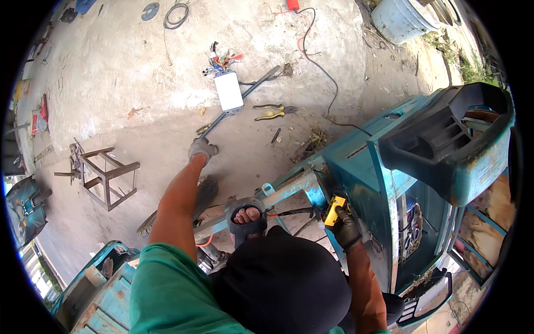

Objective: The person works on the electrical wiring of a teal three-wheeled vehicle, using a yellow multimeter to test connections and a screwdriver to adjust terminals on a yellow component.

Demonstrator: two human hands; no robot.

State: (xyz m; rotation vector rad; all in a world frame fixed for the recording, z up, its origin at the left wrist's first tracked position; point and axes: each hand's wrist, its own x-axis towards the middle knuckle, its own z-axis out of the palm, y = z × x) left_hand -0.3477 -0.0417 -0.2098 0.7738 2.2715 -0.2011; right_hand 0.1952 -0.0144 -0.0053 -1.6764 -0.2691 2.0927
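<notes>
My left hand (203, 149), in a grey glove, reaches down to the ground with its fingers closed around the near end of a long dark tube (256, 84). A white box-shaped controller (228, 91) with a bunch of coloured wires lies against this tube. In a dark glove, my right hand (347, 229) grips a small yellow box-shaped device (335, 210) beside the teal vehicle frame (295, 189). The kind of device cannot be made out. Black-and-yellow pliers (272, 111) rest on the ground beyond my hands.
A rusty metal stand (108, 177) is at the left. To my right rises the teal vehicle body (359, 172) with a black-topped front part (439, 136). A black cable (328, 75) crosses the concrete toward it. A bucket (400, 22) stands far right. My sandalled foot (246, 215) rests by the frame.
</notes>
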